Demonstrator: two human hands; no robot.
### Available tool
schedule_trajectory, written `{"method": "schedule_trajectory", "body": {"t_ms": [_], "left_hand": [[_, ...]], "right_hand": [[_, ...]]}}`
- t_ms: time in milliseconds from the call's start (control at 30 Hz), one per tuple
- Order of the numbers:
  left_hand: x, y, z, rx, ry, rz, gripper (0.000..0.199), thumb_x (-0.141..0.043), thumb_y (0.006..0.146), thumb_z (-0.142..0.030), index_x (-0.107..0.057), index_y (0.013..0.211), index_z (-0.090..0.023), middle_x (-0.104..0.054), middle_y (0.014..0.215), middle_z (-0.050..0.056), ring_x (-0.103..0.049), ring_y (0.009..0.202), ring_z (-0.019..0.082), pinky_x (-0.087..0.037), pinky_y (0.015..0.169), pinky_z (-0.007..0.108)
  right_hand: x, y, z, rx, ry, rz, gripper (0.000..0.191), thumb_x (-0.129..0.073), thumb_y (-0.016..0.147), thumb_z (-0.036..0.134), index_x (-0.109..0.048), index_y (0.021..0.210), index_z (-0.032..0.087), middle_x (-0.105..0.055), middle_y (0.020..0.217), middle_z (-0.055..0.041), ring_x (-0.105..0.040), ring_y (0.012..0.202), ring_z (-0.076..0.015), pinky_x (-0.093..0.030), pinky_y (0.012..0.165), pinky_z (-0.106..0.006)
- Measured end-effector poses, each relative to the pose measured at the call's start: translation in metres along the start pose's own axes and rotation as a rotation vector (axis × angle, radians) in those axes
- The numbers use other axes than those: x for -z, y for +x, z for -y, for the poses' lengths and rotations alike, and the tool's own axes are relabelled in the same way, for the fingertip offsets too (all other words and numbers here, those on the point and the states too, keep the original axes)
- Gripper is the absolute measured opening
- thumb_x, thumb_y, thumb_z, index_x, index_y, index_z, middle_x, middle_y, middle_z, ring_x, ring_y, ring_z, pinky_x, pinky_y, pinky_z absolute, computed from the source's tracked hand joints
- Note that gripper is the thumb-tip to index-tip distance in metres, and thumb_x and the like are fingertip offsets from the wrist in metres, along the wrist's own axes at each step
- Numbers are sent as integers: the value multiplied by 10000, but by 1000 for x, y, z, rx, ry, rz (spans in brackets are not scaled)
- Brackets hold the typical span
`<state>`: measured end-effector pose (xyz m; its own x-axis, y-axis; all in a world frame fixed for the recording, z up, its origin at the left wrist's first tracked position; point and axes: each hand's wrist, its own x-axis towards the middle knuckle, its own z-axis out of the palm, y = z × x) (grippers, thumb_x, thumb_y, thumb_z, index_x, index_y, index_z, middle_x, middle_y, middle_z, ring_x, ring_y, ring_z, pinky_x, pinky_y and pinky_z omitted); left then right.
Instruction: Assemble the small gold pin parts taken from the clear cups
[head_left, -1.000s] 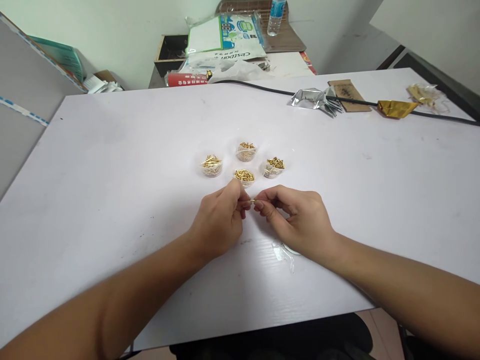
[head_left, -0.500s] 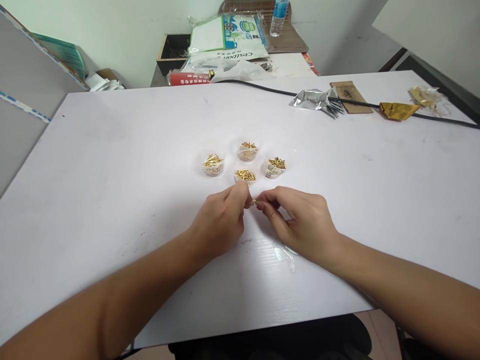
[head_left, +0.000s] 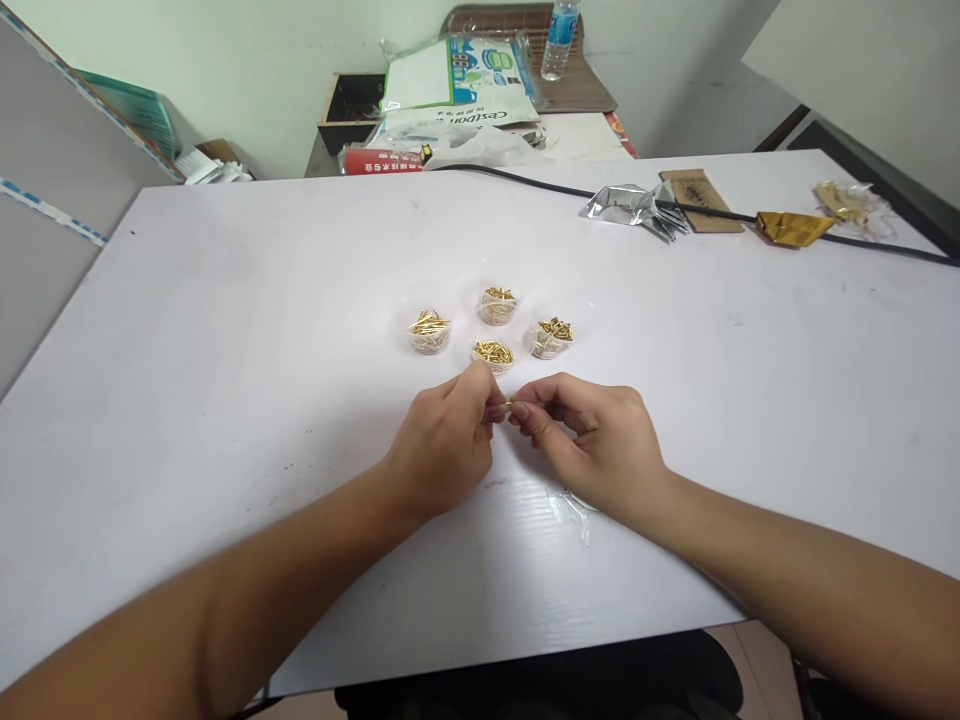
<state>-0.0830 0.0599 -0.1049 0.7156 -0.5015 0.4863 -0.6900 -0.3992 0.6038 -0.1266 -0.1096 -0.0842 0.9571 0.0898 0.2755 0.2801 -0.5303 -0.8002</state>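
Between my two hands sits a small gold pin (head_left: 509, 406), and what a sliver it is! Left hand (head_left: 444, 440) pinching it from nine o'clock, right hand (head_left: 604, 440) pinching from three, the two all but meeting, so neither is the nearer: both are on it. Its long axis runs roughly nine to three, straight across me, only a short glint showing; one piece or two, I can't tell, my grip hides the ends. Now round the dial from the pin: near cup (head_left: 501, 368) just beyond, a touch left of twelve; far cup (head_left: 498, 314) past that at twelve; left cup (head_left: 430, 345) between ten and eleven; right cup (head_left: 551, 349) at one, all four loaded with gold parts (head_left: 493, 351)! Down at five, clear film (head_left: 568, 507) lies on the table (head_left: 225, 330), just beside my right hand.
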Motion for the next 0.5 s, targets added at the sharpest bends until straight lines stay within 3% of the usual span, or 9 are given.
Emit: {"method": "schedule_trajectory", "body": {"t_ms": [333,500], "left_hand": [[0,-1,1,-42,-1,-18,183,-445,830,-10,-436,810,-191,-605,681,-36,-570,555,73,-458,524,159],[3,1,-2,46,-82,-47,144,-519,916,-91,-468,821,-187,-605,652,-49,-574,547,62,-439,501,143]], "right_hand": [[-2,2,-2,-276,369,81,150,-645,893,301,-667,814,175,-715,685,-26,-650,554,-130,-526,501,-233],[4,7,-5,-145,238,90,151,-610,925,296,-653,886,157,-728,750,-46,-652,600,-131,-521,535,-242]]}}
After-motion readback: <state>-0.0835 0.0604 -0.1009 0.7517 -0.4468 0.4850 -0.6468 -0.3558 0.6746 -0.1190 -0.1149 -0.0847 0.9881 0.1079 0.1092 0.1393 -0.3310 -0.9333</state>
